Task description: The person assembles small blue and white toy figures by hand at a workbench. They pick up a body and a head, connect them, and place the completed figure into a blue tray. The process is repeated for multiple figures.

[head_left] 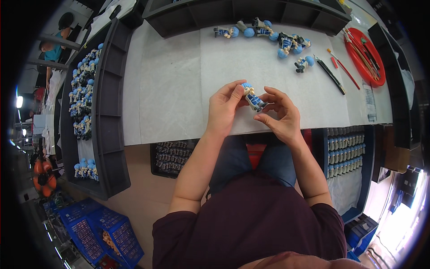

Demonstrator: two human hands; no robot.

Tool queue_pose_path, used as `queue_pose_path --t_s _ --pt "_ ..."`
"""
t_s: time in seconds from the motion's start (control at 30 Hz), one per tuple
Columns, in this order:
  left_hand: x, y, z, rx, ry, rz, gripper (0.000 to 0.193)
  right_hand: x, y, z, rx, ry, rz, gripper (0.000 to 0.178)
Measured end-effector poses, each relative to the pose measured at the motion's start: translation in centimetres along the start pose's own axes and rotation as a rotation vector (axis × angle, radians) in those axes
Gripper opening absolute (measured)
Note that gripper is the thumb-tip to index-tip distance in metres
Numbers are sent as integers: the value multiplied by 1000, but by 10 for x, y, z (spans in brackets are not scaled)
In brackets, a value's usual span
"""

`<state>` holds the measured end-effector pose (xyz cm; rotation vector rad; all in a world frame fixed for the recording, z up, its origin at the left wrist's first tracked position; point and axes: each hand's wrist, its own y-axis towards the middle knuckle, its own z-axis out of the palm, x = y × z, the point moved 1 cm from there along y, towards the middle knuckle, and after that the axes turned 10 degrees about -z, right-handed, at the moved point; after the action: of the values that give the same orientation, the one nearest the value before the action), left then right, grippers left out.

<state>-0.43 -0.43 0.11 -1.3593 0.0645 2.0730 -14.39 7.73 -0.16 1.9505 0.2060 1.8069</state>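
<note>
A small figurine (254,99) with light-blue hair and a blue-and-white outfit is held tilted above the front of the white table. My left hand (225,105) pinches it at the head between thumb and fingers. Curved around its feet is my right hand (283,115), its thumb standing apart from the fingers; the fingertips are at the feet, and whether they touch is hard to tell. Farther back, a similar figurine (304,64) lies alone on the table, near a cluster of several more figurines (291,44).
Dark crates stand at the back (179,22) and left (109,112), the left one holding many figurines. At right lie a black pen-like tool (330,76), a thin red brush (345,71) and a red dish (380,80) of tools. A blue-edged tray (369,179) holds figure rows below.
</note>
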Motion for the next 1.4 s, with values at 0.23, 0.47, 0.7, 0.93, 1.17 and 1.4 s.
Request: queue_pose_path --t_s 0.23,0.47,0.7,0.93,1.17,1.4 --pt "0 -2 0 33 -43 41 27 4 0 0 -2 69 40 61" --pt "-1 -2 -1 74 -84 40 27 2 0 0 -23 86 39 58" --pt "-2 -1 0 44 -59 -4 30 5 0 0 -16 62 66 56" --pt "-2 -2 0 63 -77 17 28 7 -1 0 -27 114 150 52" --pt "-3 -6 -1 141 -108 59 30 2 -2 1 -76 75 105 47" --pt "1 -5 0 94 -42 46 35 -1 -2 0 -90 47 14 48"
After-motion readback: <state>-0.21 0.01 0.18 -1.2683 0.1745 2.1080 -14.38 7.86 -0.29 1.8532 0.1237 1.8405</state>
